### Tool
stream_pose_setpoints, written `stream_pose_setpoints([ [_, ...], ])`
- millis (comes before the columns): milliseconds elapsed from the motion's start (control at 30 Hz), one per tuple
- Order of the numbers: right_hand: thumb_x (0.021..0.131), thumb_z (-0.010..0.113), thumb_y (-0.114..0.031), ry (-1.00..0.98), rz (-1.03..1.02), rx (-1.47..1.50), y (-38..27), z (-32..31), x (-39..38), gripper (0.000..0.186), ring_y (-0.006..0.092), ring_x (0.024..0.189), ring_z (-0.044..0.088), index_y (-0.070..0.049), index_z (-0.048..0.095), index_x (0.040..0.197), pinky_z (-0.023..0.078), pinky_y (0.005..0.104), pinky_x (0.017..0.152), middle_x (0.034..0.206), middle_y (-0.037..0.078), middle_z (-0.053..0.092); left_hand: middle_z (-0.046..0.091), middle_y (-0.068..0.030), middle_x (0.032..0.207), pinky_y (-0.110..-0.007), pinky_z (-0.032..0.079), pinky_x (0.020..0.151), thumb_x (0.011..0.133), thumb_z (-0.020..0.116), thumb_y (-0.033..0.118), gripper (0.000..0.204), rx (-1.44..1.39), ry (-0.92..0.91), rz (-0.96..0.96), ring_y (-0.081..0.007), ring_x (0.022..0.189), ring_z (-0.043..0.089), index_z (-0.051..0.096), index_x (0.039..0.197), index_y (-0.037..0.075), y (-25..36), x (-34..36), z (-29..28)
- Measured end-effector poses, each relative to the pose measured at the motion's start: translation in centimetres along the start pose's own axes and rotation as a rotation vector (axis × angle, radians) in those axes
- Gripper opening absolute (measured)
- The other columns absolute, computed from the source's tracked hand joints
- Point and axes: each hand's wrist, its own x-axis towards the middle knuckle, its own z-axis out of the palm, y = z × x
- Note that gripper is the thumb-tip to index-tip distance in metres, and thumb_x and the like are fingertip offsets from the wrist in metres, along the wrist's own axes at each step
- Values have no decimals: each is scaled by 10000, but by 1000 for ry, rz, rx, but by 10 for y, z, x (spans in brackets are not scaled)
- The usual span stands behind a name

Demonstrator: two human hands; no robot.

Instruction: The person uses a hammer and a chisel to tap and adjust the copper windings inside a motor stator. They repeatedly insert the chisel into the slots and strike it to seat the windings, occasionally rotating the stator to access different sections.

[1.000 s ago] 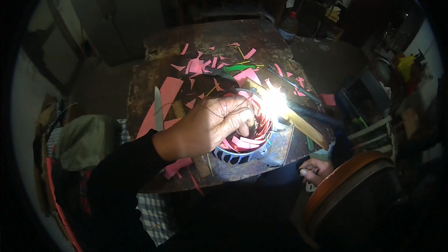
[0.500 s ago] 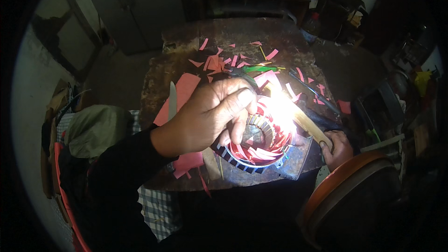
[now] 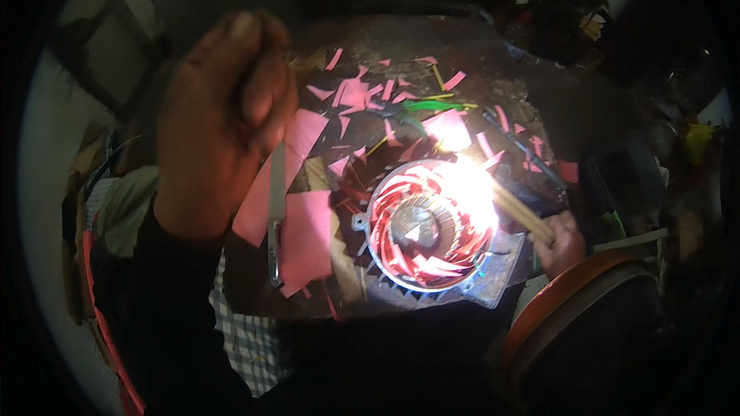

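My left hand is raised at the left above the table, fingers curled in and somewhat blurred; whatever they hold, if anything, is hidden. At the right, my right hand grips the end of a flat wooden stick, whose far end fades into strong glare at the motor stator. This round metal stator has red windings and slips of pink paper tucked around its inner ring. Left of it, a knife lies on pink paper sheets.
Pink paper scraps litter the far part of the worn wooden table. Among them lie a green-handled tool and a dark, slim tool. An orange-rimmed round object stands at the near right.
My left hand has moved up and left, away from over the stator, uncovering its ring and the knife. My right hand stays on the wooden stick, nearly in place.
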Motion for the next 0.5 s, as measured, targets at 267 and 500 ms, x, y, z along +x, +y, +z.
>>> stream_pose_setpoints([
  [267,1099,652,-150,460,239,584,18,-37,-11,347,189,875,702,40,617,1387,557,335,790,1021,120,725,717,-159,1409,-392,547,1084,1109,658,267,473,473,-70,102,-281,1316,700,598,1497,5,-11,-2,-60],
  [500,1126,593,-268,175,-152,1148,-12,-112,-8,472,208,784,672,32,522,1483,567,374,746,993,118,688,439,-236,1715,-553,327,1326,776,954,526,1144,1133,-772,183,-401,1631,392,444,1667,21,-34,-39,10],
])
